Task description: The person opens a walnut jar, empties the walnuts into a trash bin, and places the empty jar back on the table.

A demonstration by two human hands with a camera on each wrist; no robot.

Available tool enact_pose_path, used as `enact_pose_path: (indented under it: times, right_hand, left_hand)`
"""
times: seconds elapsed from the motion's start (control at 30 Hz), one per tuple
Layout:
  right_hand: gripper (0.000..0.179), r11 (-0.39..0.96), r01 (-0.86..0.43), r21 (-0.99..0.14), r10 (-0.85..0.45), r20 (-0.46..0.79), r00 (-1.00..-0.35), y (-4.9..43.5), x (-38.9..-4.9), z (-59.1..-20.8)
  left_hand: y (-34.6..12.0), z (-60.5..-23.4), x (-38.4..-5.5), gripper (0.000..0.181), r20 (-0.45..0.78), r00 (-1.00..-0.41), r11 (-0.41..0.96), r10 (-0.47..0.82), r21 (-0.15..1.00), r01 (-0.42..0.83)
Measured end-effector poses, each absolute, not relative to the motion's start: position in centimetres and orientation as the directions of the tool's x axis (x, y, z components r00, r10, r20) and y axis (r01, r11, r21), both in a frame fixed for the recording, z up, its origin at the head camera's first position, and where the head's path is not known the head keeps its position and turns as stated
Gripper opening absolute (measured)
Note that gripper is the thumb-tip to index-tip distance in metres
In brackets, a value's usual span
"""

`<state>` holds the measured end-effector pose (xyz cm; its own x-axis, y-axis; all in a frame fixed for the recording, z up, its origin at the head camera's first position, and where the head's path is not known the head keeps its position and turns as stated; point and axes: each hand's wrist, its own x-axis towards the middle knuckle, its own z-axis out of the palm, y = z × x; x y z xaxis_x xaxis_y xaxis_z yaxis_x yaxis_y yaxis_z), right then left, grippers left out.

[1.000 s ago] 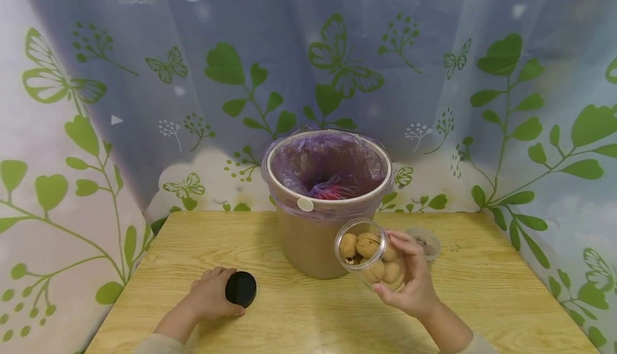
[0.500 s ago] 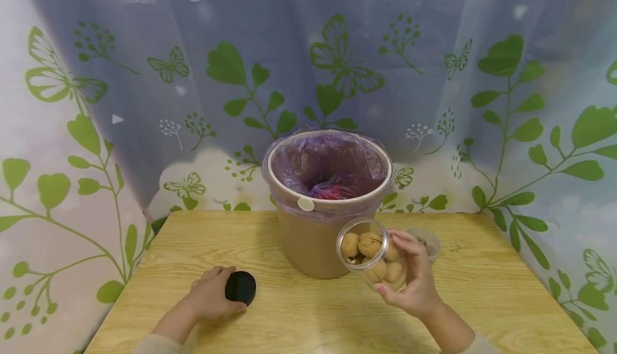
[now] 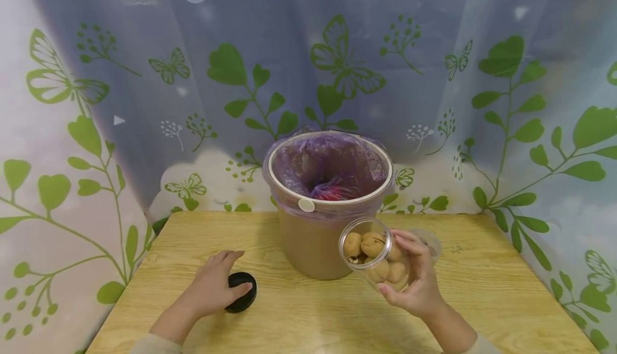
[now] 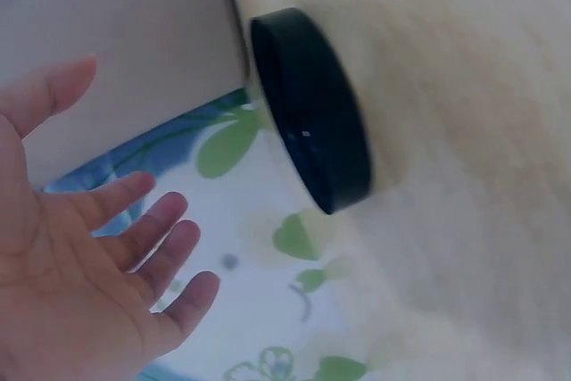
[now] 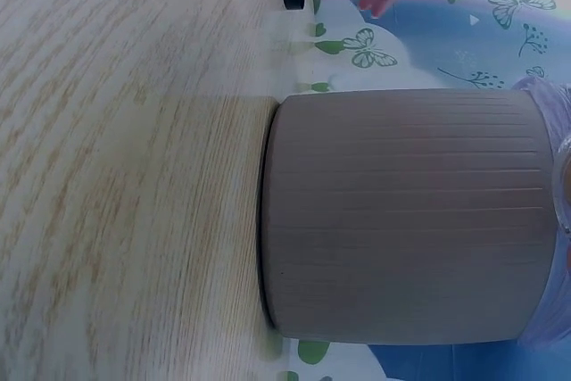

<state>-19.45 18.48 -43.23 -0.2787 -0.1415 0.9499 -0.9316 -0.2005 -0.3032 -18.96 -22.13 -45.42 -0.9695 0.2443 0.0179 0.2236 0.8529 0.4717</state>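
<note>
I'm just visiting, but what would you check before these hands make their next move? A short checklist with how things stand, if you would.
1. Right hand has a grip on the clear jar: ok.
2. Jar upright: not ok; it is tilted.
3. Black lid off the jar: ok; it rests on the table.
4. Left hand free: ok; it holds nothing, just above the lid.
5. Walnuts inside the jar: ok; several show, and none is seen on the table.
6. What the clear container behind the right hand holds: cannot tell; it is largely hidden.
</note>
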Motion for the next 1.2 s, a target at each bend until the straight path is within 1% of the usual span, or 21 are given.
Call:
enact_pose_path:
  times: [0.2,0.43,0.6,0.97,1.2]
  right_hand:
    - [0.076,-0.198,-0.929,-0.312,-0.139,0.947,-0.289,18.7,-19.4,-43.1]
    - [0.075,-0.209,-0.925,-0.318,-0.140,0.946,-0.293,18.7,-19.3,-43.0]
    - [0.075,-0.215,-0.926,-0.311,-0.138,0.948,-0.287,18.9,-19.4,-43.0]
    - [0.076,-0.228,-0.932,-0.282,-0.130,0.957,-0.258,19.4,-19.7,-43.2]
    - [0.075,-0.221,-0.930,-0.293,-0.132,0.954,-0.269,19.3,-19.6,-43.1]
  left_hand:
    - [-21.5,-44.0,-19.0,0.069,0.148,-0.952,0.834,0.267,0.459,0.305]
    - [-20.6,-43.2,-19.1,0.061,0.283,-0.928,0.814,0.243,0.461,0.354]
    - [-20.1,-42.3,-19.1,0.058,0.373,-0.894,0.787,0.248,0.461,0.410]
    - [-18.4,-39.9,-19.5,0.062,0.521,-0.812,0.702,0.263,0.474,0.531]
    - [-17.1,-38.3,-20.1,0.062,0.607,-0.748,0.666,0.268,0.444,0.599]
